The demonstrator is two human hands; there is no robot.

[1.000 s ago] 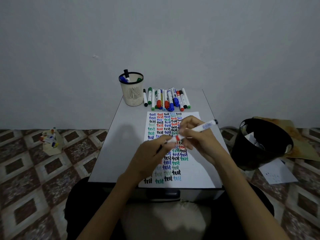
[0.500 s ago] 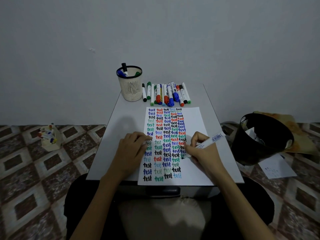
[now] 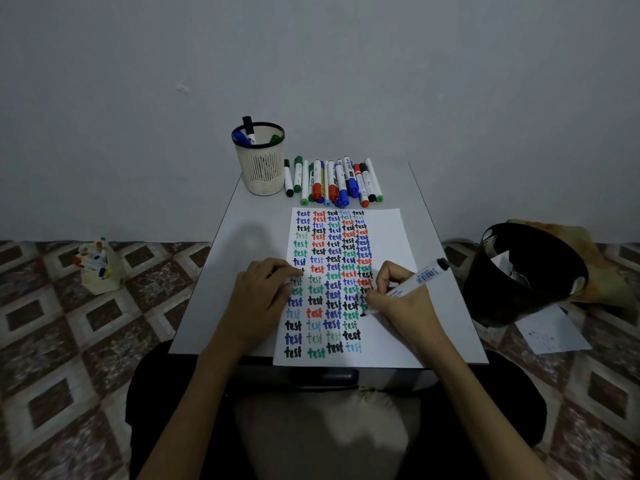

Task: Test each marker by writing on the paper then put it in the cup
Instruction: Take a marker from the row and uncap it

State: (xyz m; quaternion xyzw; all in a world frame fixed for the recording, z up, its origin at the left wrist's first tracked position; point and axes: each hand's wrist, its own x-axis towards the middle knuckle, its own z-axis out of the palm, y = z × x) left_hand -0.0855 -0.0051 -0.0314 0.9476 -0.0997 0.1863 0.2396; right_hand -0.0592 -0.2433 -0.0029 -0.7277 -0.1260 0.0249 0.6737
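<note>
Grey table holds paper under the flat left hand. Right hand grasps the marker, tail upper right; cup stands up-left of it.

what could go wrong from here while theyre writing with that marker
1. The right hand holding the marker sits on words already written in the last column, so fresh ink may smear.
2. The paper reaches the front edge of the table, and only the left hand rests on it; lifting that hand could let it slide.
3. Loose markers lie beside the cup; a careless reach might scatter them.
</note>
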